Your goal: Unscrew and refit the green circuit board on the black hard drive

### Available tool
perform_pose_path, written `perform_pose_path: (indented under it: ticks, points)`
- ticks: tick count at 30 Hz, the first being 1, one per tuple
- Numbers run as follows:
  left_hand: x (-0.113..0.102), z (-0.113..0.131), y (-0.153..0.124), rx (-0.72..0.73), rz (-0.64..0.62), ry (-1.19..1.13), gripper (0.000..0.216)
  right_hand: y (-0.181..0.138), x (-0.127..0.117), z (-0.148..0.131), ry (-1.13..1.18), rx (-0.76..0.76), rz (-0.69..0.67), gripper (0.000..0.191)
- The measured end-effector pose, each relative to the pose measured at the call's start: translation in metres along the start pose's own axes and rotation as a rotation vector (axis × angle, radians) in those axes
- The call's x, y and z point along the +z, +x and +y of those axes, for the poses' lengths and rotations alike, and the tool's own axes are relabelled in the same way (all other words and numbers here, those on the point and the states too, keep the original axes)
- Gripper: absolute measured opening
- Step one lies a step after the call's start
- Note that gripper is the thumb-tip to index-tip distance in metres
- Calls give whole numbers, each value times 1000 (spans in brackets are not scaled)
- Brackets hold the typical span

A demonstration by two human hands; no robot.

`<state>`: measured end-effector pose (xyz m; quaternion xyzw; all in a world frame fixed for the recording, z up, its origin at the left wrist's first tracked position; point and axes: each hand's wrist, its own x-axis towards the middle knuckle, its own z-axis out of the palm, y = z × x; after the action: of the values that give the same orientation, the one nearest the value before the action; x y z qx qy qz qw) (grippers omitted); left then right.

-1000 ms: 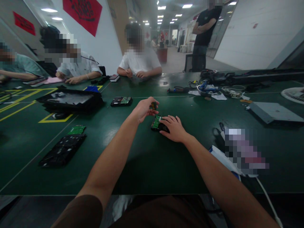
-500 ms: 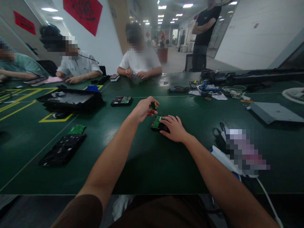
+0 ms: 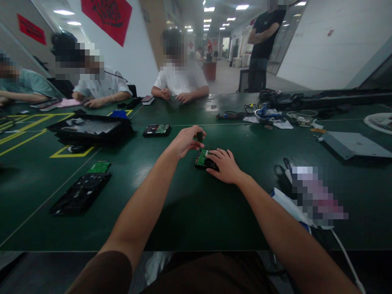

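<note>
A small black hard drive with a green circuit board (image 3: 202, 159) lies on the dark green table (image 3: 190, 204) in front of me. My right hand (image 3: 225, 165) rests flat on its right side, fingers spread over it. My left hand (image 3: 186, 141) hovers just above the drive's far left corner, fingers pinched round a small dark screwdriver handle (image 3: 199, 135) that stands upright over the board.
Another hard drive (image 3: 157, 130) and a black tray (image 3: 92, 128) lie further back left. A green board (image 3: 99, 167) and a black frame (image 3: 81, 194) lie at left. Cables and tools (image 3: 266, 112) sit at right, a grey panel (image 3: 352, 145) beyond. People sit across the table.
My left hand has turned slightly, so the yellow mark on the tool's handle no longer shows. My right hand and the drive have stayed put.
</note>
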<state>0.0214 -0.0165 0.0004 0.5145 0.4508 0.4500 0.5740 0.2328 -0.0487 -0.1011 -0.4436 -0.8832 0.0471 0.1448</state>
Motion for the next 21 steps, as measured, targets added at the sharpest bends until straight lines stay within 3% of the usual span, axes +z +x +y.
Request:
perform_pose_path:
  ticks: [12, 21]
  points:
    - [0, -1, 2, 13, 45, -4, 23, 0, 2, 1, -5, 0, 14, 61]
    - [1, 0, -2, -20, -21, -13, 27, 0, 2, 0, -7, -5, 25, 59]
